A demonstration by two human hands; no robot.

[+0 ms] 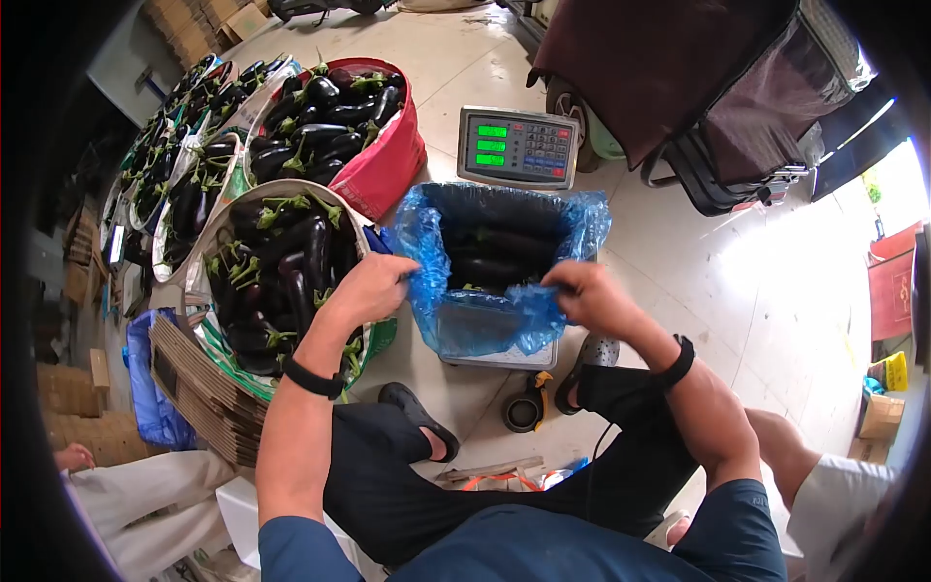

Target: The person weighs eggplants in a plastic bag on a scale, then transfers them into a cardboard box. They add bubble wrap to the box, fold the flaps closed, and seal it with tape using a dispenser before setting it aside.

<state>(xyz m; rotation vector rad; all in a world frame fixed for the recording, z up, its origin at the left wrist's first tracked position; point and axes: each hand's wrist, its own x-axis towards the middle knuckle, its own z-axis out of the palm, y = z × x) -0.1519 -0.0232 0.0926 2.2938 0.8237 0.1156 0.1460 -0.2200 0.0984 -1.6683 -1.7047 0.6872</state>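
A box or crate lined with a blue plastic bag (427,308) stands on a digital scale (519,357); the liner hides most of its walls. Inside lie several dark purple eggplants (490,270). My left hand (376,289) pinches the bag at its left rim. At the right front corner, my right hand (590,293) has its fingers closed on the bag's edge. Behind the box, the scale's display (519,147) shows lit green readouts, too small to read.
To the left stand a sack of eggplants (291,272), a red sack (393,160) and several more. Flattened cardboard (199,388) leans near the front sack. A tape dispenser (526,407) lies by my feet. Other people's legs (155,504) show at both sides.
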